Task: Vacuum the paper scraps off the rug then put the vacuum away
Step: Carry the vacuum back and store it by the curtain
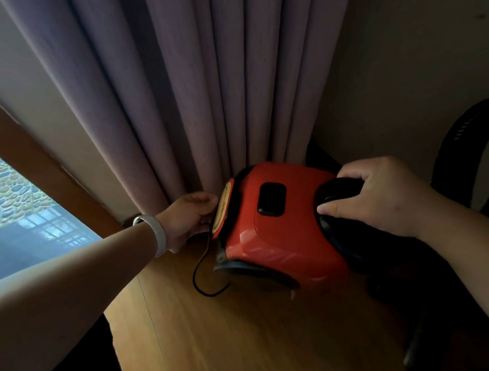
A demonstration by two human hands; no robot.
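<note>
Clamping the three o'clock handle, the right grip is steadying the rigid, likely hefty vacuum; whether the left grip is closed cannot be told.

L hand, R hand bare, forearms bare; white wristband w/ small watch face on L wrist.
</note>
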